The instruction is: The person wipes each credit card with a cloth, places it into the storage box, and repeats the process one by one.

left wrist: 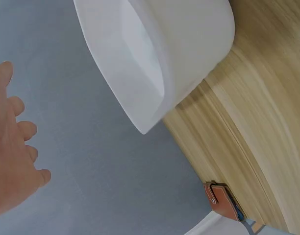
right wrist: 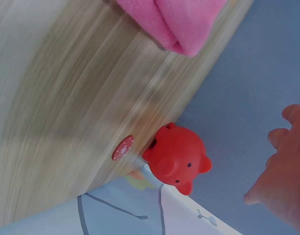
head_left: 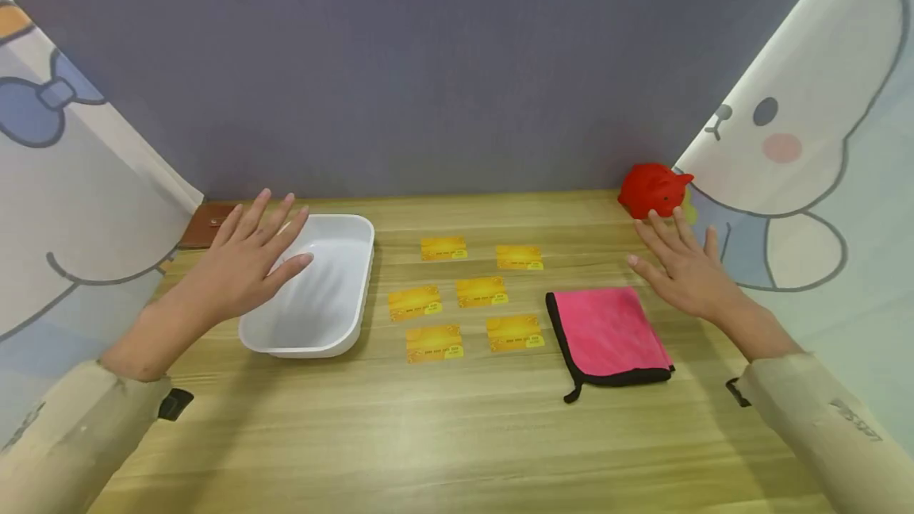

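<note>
My left hand (head_left: 250,260) is spread above the white plastic basin (head_left: 307,300), fingers straight and holding nothing; its shadow falls inside the basin. On the right, my other hand (head_left: 685,272) is held up with fingers spread, between a red piggy bank (head_left: 651,190) and a folded pink cloth (head_left: 607,331) with black edging. The right wrist view shows the piggy bank (right wrist: 177,159) with a small red disc (right wrist: 123,148) on the wood beside it. Several yellow-orange cards (head_left: 481,292) lie flat in loose rows between the basin and the cloth.
A brown leather item (head_left: 207,227) with a snap lies at the back left, behind the left hand. A grey wall (head_left: 443,70) closes off the back of the wooden table (head_left: 428,443). Cartoon-printed white fabric (head_left: 807,157) hangs along both sides.
</note>
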### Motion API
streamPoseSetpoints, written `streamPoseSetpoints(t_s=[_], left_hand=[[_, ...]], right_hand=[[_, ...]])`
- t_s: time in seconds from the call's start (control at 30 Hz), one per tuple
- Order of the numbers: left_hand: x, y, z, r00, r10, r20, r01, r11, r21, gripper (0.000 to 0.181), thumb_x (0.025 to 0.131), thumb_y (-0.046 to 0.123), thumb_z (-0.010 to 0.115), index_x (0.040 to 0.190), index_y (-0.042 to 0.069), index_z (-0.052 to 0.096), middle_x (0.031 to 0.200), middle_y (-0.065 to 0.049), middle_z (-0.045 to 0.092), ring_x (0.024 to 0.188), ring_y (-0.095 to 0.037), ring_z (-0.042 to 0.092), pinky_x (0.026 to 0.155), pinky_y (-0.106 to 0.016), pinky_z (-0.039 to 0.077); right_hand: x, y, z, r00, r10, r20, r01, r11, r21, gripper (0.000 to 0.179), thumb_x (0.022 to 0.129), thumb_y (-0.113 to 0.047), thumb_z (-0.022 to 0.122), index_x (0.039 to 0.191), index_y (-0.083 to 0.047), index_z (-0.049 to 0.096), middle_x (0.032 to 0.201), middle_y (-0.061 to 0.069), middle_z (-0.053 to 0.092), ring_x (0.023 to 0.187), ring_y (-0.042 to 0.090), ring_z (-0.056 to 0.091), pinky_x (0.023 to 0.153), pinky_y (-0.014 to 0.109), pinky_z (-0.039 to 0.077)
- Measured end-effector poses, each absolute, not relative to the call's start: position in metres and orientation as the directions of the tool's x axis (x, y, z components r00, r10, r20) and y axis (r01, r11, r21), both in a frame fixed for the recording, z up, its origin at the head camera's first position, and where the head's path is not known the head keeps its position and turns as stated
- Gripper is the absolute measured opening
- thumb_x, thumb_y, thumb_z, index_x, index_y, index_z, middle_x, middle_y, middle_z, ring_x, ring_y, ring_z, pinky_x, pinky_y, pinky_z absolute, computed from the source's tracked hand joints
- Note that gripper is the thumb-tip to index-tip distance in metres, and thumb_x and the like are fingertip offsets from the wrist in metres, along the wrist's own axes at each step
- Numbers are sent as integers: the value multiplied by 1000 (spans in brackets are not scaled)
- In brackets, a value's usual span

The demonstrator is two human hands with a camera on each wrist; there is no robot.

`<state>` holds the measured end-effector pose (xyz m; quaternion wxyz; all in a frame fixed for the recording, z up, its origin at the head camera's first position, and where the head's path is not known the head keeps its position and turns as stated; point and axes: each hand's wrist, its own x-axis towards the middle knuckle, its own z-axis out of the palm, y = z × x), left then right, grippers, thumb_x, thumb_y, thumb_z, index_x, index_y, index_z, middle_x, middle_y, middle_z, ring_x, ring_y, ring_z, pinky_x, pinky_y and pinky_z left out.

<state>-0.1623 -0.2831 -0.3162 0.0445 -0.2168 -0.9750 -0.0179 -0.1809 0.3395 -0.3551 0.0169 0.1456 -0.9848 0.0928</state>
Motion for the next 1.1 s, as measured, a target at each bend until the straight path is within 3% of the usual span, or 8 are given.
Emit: streamPoseSetpoints(t_s=[0.2,0.37,0.5,0.7,0.97,1.1], left_hand=[[-173,-271,-308,-893,439,96,444,896,29,71,105,49,45,161,13,21,168,-15,12,156,-39,0,121,-66,6],[-185,-251,-294,-881,466,79,472,878,76,71,104,49,46,161,12,22,167,-16,17,155,-41,10,119,-65,17],[-198,-233,-288,-873,485,57,488,867,97,71,105,51,44,161,13,23,167,-16,21,154,-42,15,117,-67,20],[-224,-205,-288,-872,489,-34,479,864,158,66,105,44,47,159,11,28,163,-18,30,149,-47,25,115,-70,22],[-258,-161,-289,-841,460,-285,397,882,253,62,105,42,47,158,14,31,152,-20,48,137,-40,48,112,-59,37],[-271,-142,-296,-820,435,-372,375,899,224,62,105,43,47,158,14,32,148,-18,53,135,-36,52,112,-57,39]], right_hand=[[-174,336,-349,-940,-334,67,-340,913,-226,73,103,-45,47,161,-11,17,167,22,13,155,43,-7,118,70,-2],[-163,325,-343,-937,-351,1,-341,909,-239,76,103,-48,48,161,-10,17,168,19,12,154,45,6,116,70,17],[-154,310,-347,-941,-333,-61,-311,921,-234,78,103,-52,46,161,-10,17,166,23,14,152,48,10,116,70,18],[-139,280,-370,-959,-278,-59,-263,946,-192,78,100,-51,53,157,-4,28,159,29,29,143,58,26,112,71,26],[-114,263,-405,-980,-178,-85,-168,980,-104,79,97,-61,52,151,-3,43,154,29,39,138,60,33,103,77,32],[-108,260,-415,-979,-179,-92,-170,980,-104,78,97,-60,52,151,-3,43,155,29,37,141,58,29,103,77,32]])
